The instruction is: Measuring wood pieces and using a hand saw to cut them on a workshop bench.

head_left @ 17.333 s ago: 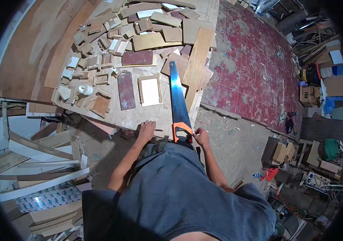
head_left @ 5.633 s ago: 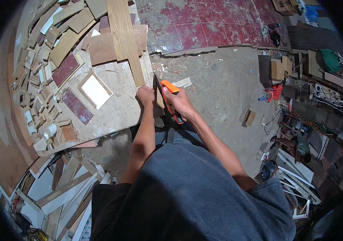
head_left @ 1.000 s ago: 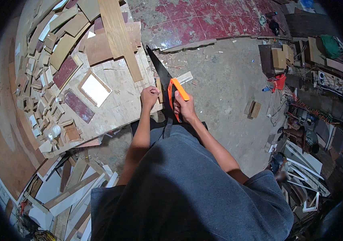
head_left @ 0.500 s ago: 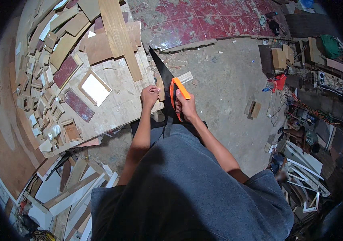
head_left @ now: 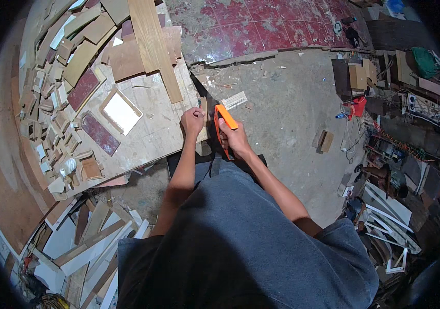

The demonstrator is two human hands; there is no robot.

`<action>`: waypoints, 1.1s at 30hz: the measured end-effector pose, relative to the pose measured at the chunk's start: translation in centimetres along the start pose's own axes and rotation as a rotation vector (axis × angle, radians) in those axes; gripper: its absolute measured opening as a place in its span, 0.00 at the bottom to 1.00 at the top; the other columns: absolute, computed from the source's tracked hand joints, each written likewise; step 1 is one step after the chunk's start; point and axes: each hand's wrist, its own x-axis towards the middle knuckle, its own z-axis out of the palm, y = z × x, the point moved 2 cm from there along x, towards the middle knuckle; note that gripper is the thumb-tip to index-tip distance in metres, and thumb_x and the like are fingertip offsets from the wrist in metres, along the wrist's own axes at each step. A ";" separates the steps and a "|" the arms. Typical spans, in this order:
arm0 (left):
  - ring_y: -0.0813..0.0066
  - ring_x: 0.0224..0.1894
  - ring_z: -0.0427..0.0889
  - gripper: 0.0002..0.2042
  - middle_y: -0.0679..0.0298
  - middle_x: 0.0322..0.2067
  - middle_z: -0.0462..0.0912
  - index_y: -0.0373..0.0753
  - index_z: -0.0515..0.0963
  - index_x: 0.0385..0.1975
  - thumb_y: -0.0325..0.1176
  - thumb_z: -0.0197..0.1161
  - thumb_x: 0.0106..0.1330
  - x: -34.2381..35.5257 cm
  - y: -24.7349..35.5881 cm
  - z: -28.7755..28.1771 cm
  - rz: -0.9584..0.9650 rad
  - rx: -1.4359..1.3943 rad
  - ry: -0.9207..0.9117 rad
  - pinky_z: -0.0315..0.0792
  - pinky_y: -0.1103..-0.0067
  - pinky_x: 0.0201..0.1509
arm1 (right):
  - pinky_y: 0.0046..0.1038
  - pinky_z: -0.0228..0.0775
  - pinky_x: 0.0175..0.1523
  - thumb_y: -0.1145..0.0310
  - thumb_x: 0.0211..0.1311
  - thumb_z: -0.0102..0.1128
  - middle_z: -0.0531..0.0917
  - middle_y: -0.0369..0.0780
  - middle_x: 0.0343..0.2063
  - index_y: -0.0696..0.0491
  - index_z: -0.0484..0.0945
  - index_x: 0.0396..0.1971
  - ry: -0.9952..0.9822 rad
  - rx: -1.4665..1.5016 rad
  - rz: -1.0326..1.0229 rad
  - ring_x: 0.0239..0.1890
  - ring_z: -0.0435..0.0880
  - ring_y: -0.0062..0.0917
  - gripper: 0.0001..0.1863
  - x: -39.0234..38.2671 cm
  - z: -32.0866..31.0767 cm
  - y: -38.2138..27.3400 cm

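The right hand (head_left: 234,138) is wrapped tight around the orange plastic handle of a dark-bladed handsaw (head_left: 223,122), whose blade runs up along the edge of the scuffed pale plywood worktop (head_left: 153,129). The left hand (head_left: 192,121), fingers curled together, presses a small pale wood offcut (head_left: 204,109) at that edge, just beside the blade. A long tan plank (head_left: 154,46) lies nearby.

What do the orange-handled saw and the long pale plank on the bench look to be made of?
The orange-handled saw: the grip looks like moulded plastic, bright and even in colour; the blade is dark, probably coated steel. The long pale plank: wood, with lengthwise grain and a matt, unpainted face, though it may be veneered board.
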 end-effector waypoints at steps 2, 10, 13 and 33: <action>0.72 0.27 0.85 0.04 0.59 0.25 0.87 0.37 0.86 0.28 0.29 0.71 0.55 -0.1 -0.3 0.2 -0.011 -0.002 0.024 0.76 0.75 0.34 | 0.23 0.60 0.18 0.54 0.71 0.57 0.70 0.31 0.14 0.53 0.71 0.23 0.013 -0.079 0.026 0.13 0.68 0.16 0.20 0.3 0.1 0.4; 0.69 0.28 0.87 0.04 0.60 0.24 0.87 0.39 0.86 0.27 0.28 0.66 0.55 0.1 -2.3 0.2 -0.045 -0.011 0.076 0.77 0.74 0.35 | 0.27 0.62 0.24 0.56 0.70 0.59 0.74 0.33 0.16 0.58 0.75 0.25 -0.006 -0.200 -0.014 0.18 0.71 0.17 0.20 1.3 1.3 0.6; 0.65 0.27 0.87 0.04 0.56 0.24 0.87 0.38 0.86 0.27 0.28 0.67 0.54 0.1 -1.1 -0.3 -0.008 0.091 0.051 0.78 0.72 0.35 | 0.27 0.62 0.24 0.56 0.70 0.59 0.75 0.33 0.16 0.58 0.75 0.25 0.000 -0.196 0.009 0.18 0.71 0.17 0.20 1.7 1.2 1.1; 0.57 0.26 0.86 0.03 0.54 0.20 0.84 0.40 0.85 0.19 0.26 0.64 0.48 0.1 -2.8 0.7 -0.186 0.170 0.127 0.79 0.69 0.36 | 0.25 0.62 0.24 0.56 0.70 0.59 0.74 0.32 0.17 0.58 0.75 0.26 -0.042 -0.288 0.024 0.19 0.70 0.16 0.20 1.6 2.3 0.1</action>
